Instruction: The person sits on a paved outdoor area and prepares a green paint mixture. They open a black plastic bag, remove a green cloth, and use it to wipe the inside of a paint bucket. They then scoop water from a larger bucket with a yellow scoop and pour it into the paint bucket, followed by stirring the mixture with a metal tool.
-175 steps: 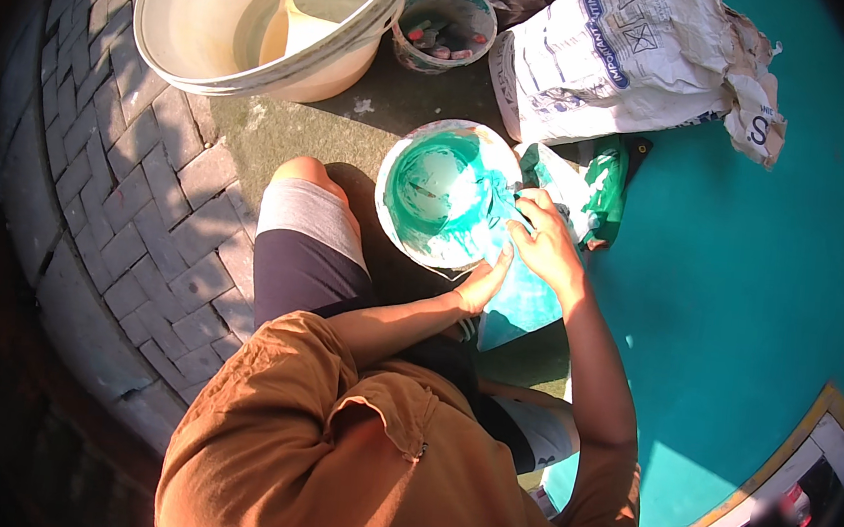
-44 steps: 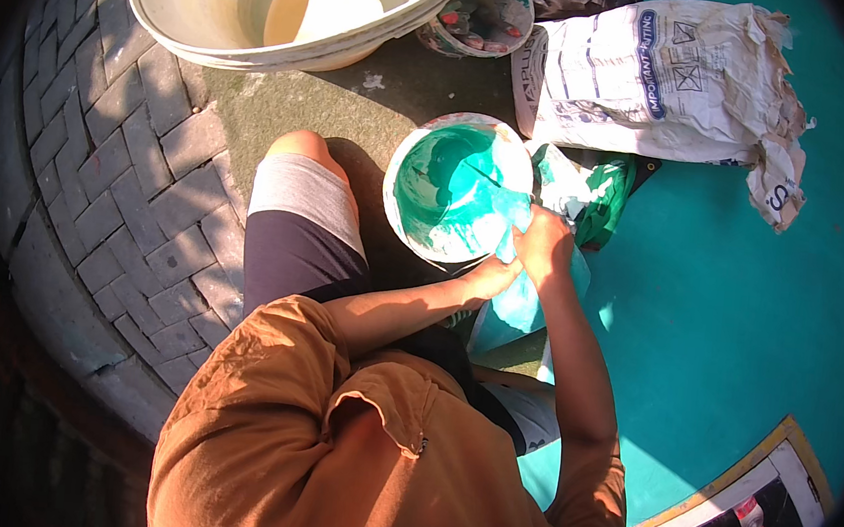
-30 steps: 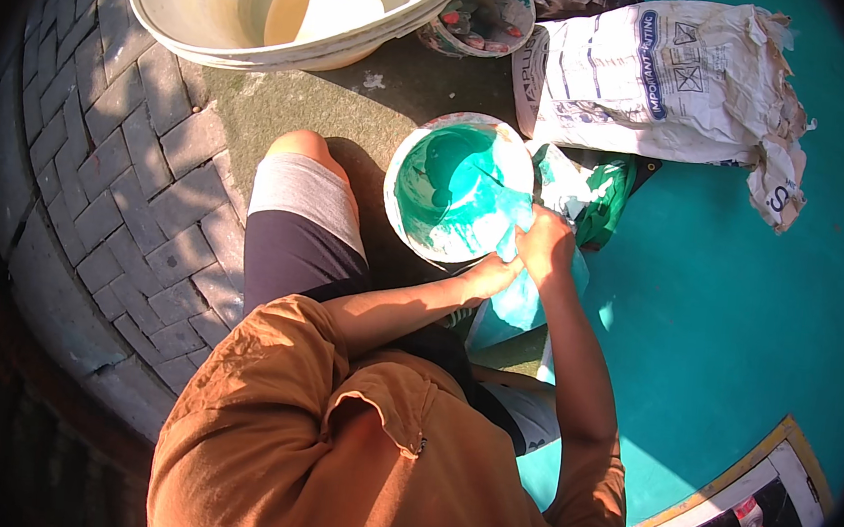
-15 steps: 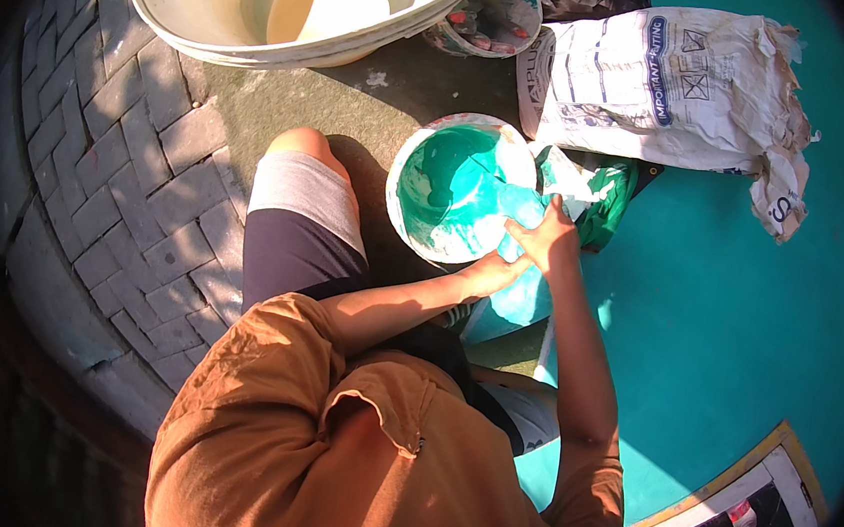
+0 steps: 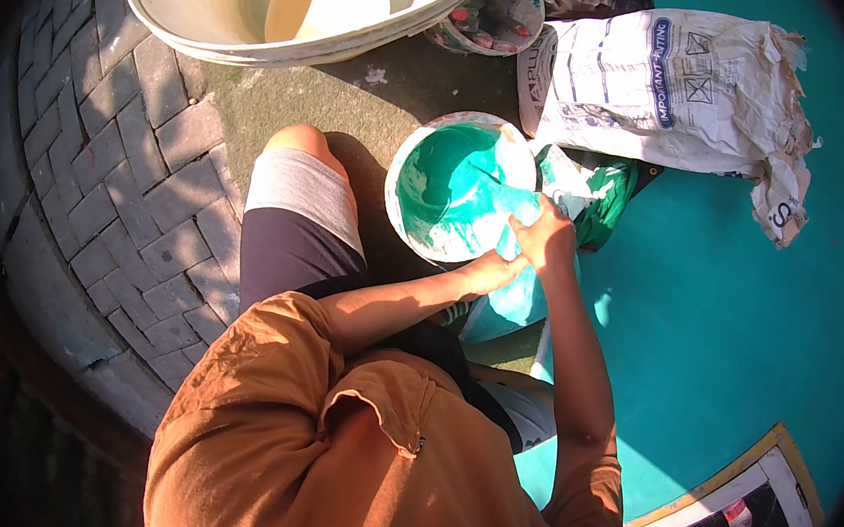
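A white bucket (image 5: 411,212) with bright turquoise paint inside stands in front of me. A light turquoise plastic bag (image 5: 520,292) reaches over its right rim. My left hand (image 5: 496,272) grips the bag just below the rim, fingers partly hidden. My right hand (image 5: 547,234) is closed round the bag a little above and right of it, by the bucket. A crumpled green-and-white package (image 5: 603,199) lies right beside the bucket.
A large cream tub (image 5: 189,2) holds a pale scoop (image 5: 324,4). Behind are a small tool bucket (image 5: 482,33) and torn white sack (image 5: 659,83). Brick paving (image 5: 117,187) lies left, a turquoise surface (image 5: 739,311) right, with a framed dark panel (image 5: 721,521) lower right.
Compared with earlier, my right hand sits lower on the bag and nearer my left. Its fingers shifted slightly in the last second. The turquoise in the bucket looks deeper and more spread.
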`<act>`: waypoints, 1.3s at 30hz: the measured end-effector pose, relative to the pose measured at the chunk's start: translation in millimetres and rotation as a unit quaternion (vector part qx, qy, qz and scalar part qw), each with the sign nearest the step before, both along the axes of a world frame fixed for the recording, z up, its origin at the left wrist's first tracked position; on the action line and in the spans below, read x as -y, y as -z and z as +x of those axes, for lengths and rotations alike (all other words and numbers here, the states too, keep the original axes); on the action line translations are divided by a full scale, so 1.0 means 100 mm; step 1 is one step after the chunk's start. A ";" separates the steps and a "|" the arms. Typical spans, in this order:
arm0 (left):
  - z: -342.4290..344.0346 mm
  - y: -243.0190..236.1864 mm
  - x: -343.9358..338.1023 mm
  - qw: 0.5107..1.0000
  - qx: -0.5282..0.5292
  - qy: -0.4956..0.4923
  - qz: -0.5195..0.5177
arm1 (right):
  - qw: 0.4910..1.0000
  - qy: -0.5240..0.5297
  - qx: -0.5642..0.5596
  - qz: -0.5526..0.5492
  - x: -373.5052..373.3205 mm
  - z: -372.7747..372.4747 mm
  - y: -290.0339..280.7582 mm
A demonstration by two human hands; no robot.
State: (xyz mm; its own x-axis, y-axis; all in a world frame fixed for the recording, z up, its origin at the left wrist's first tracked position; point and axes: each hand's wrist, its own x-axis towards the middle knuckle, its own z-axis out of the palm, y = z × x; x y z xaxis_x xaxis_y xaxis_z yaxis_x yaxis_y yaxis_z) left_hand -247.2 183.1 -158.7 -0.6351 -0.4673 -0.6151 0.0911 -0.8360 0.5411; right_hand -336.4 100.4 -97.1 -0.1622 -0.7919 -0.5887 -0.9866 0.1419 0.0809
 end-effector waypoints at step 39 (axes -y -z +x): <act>-0.33 0.35 -0.32 0.977 0.033 -0.089 -0.190 | 0.981 0.058 0.113 -0.149 -0.34 -0.38 0.24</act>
